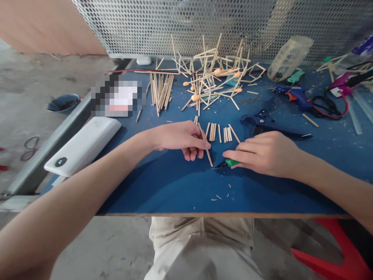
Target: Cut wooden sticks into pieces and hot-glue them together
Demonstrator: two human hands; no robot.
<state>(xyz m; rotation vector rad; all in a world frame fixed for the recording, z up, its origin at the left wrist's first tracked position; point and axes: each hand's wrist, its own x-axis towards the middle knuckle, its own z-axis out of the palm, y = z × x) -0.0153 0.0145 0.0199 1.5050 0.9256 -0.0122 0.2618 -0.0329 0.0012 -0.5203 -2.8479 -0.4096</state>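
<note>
"Why did we hold the stick (210, 159) that way?"
"Our left hand (186, 137) had thumb and fingers pinched closed around it, its free end slanting toward us over the table (175, 190), probably to steady it for the tool (232, 162)."
"And our right hand (266, 153)?"
"Its fingers were curled closed round the tool's green handle, dark tip at the stick's near end; we couldn't tell whether they touched."
"Why did the short sticks (229, 134) lie in a row just beyond?"
"Presumably for easy reach, well apart from our shavings (218, 197)."
"How did our 1 held stick look?"
"Slim, straight, pale tan and wooden, between our 2 hands, partly hidden by the left fingers."
</note>
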